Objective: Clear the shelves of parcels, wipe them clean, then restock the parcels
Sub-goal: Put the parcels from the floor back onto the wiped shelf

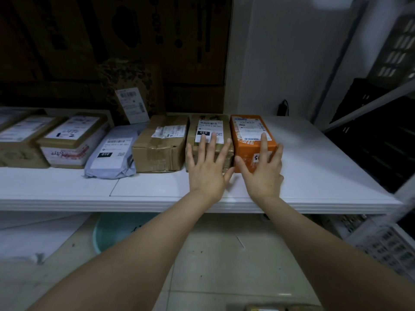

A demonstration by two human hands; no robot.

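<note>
A row of parcels lies on the white shelf (314, 167). At its right end is an orange box (246, 140) with a white label. My right hand (262, 169) is spread flat over its near end, fingers apart, gripping nothing. Beside it to the left is a narrow brown box (207, 124) labelled 010, and my left hand (207, 167) lies spread on its near end. Further left sit a taped cardboard box (160, 147), a grey mailer bag (112, 153), a red-printed box (71, 140) and a brown box (21, 140).
Large dark cartons (112, 41) stand behind the row, one with a tilted label. The shelf surface right of the orange box is bare. A metal rack (370, 104) with dark crates stands at the right. Below the shelf are a teal basin (112, 230), a tiled floor and a white crate (381, 243).
</note>
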